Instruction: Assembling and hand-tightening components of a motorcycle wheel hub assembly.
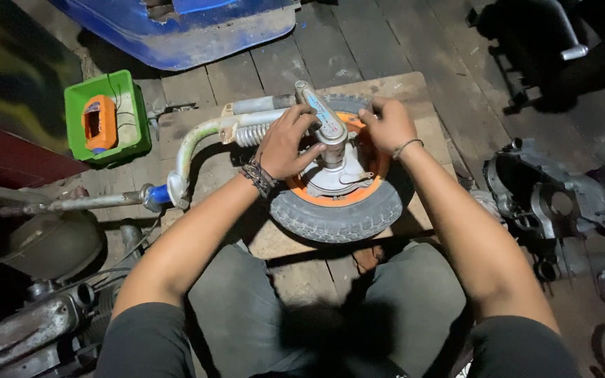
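1. Head view: the left hand [285,143] is clamping the grey hub arm [327,126] of the scooter wheel [341,199], lying flat on the wooden board [400,87], centre.
2. The right hand [386,124] is pinching the orange rim [372,164] on the far right.
3. Risk: the fork tube [194,143] is overhanging left, so it could swing and twist the wheel loose.

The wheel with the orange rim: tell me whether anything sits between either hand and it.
Nothing visible does. The left hand already rests on the grey hub and fork arm over the wheel, and the right hand touches the orange rim's far edge. The spring lies beside the left hand, not under it.
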